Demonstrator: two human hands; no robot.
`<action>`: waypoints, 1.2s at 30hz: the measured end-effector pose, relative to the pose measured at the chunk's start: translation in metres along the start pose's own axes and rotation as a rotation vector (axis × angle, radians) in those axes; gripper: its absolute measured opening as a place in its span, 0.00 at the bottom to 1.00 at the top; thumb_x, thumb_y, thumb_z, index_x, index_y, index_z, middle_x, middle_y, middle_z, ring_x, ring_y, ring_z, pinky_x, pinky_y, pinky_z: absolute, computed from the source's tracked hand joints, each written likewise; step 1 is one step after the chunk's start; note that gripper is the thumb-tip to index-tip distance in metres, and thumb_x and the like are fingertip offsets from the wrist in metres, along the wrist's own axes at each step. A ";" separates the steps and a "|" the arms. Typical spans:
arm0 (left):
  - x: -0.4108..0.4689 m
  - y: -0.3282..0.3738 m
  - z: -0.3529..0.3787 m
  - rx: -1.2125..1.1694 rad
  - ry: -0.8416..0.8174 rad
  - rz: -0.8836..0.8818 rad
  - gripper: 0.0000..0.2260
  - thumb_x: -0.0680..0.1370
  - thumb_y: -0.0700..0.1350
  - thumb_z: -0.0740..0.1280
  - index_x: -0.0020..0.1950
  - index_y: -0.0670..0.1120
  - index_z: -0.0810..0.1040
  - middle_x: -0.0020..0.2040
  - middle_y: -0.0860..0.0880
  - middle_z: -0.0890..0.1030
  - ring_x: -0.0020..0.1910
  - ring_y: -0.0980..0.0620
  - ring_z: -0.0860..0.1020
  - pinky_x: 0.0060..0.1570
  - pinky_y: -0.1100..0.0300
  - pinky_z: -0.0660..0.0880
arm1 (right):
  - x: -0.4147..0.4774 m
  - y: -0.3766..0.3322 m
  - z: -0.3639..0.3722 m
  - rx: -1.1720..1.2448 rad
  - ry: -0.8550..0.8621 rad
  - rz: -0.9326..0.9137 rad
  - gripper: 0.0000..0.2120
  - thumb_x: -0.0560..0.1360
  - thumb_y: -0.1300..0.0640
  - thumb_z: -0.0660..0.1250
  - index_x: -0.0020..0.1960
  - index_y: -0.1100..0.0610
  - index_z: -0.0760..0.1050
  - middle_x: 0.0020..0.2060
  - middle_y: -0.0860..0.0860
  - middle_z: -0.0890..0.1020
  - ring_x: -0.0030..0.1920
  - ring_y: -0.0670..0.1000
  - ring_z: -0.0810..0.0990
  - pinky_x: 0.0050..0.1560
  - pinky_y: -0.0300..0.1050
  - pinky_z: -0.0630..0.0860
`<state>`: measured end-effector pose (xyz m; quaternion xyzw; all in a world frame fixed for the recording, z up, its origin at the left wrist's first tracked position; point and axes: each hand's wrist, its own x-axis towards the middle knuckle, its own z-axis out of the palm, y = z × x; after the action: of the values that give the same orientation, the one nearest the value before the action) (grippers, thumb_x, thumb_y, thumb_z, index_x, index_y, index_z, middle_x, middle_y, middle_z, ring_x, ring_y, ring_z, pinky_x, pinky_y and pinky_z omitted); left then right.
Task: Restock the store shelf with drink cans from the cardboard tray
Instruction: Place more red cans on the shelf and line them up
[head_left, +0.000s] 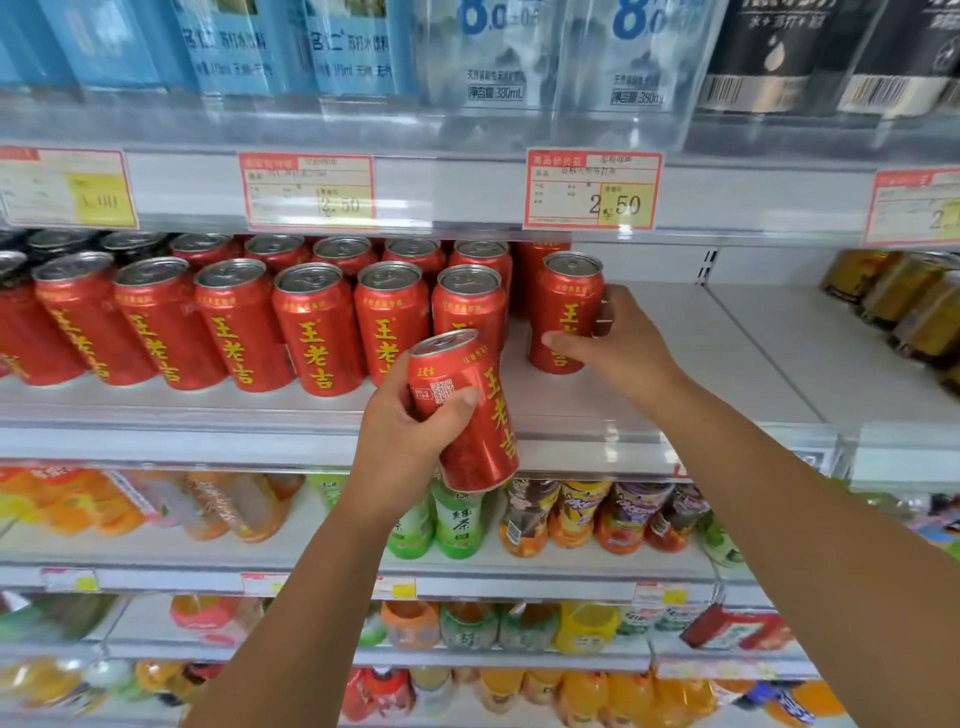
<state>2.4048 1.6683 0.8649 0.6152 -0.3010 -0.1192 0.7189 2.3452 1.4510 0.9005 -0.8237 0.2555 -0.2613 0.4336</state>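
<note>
**Operator:** What has my left hand got hold of?

**Spotter:** Your left hand (410, 431) is wrapped round a red can (470, 415), with the fingers behind it and the thumb across the front, beside the printed code. You hold it tilted, top leaning left, in the air in front of the front edge of the shelf (727, 338).

**Operator:** And my right?

**Spotter:** Your right hand (618, 348) grips a second red can (566, 312) low on its right side. The thumb is curled across the front near the base and the fingers go round the back. That can stands upright on the white shelf, to the right of the front row of red cans (234, 322), with a gap between it and the nearest one.

**Operator:** What stands around it?

**Spotter:** The red cans stand in rows with their yellow lettering facing you, and a second row sits behind the front one. To the right of your hand the white board runs to a divider (706, 270), and beyond that stand gold cans (909, 301). Price tags (592, 189) sit on the rail above, under water bottles (498, 52). Below your left hand, green and orange drink bottles (462, 519) stand on the lower shelves.
</note>
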 end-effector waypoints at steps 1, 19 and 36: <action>0.000 0.000 0.000 -0.004 0.000 0.001 0.16 0.70 0.49 0.70 0.57 0.55 0.76 0.46 0.59 0.84 0.48 0.59 0.83 0.44 0.66 0.78 | 0.003 -0.001 0.001 -0.001 -0.002 0.000 0.35 0.69 0.51 0.76 0.70 0.54 0.64 0.65 0.52 0.75 0.60 0.51 0.75 0.55 0.42 0.70; -0.001 0.010 -0.001 -0.017 -0.018 -0.021 0.12 0.75 0.42 0.71 0.57 0.53 0.78 0.47 0.56 0.85 0.49 0.58 0.82 0.44 0.67 0.77 | -0.003 -0.002 0.010 0.005 0.102 0.040 0.35 0.73 0.43 0.71 0.73 0.52 0.61 0.65 0.53 0.74 0.62 0.52 0.75 0.56 0.43 0.72; 0.011 0.035 0.021 0.140 -0.083 0.179 0.27 0.70 0.49 0.76 0.68 0.51 0.73 0.58 0.56 0.82 0.58 0.58 0.78 0.58 0.63 0.74 | -0.078 -0.023 -0.002 0.141 -0.026 -0.151 0.32 0.62 0.52 0.81 0.61 0.46 0.69 0.48 0.38 0.79 0.45 0.35 0.79 0.42 0.27 0.73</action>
<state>2.3940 1.6530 0.9025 0.6290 -0.3918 -0.0586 0.6689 2.2913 1.5123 0.9046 -0.8113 0.1680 -0.2998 0.4730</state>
